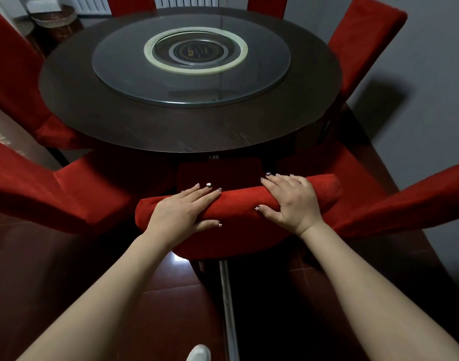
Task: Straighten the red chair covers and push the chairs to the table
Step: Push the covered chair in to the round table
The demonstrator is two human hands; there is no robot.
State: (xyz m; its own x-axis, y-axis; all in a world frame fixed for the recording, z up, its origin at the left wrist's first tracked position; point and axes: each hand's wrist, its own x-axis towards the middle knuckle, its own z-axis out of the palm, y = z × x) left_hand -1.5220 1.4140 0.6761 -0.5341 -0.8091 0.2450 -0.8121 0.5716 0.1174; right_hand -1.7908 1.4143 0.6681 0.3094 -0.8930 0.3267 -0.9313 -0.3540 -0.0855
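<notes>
Crosswise under 2 hands: red fabric-covered chair back [238, 204], long axis left-right, seat partly beneath round dark wooden table [118, 121] ahead. Flat left hand [178, 212] presses top; right hand [291, 199] wraps it, hands apart.

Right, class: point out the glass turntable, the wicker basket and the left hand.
glass turntable [124, 74], head view, bare glass.
wicker basket [53, 18], head view, woven rim.
left hand [178, 212], head view, back of hand.
</notes>
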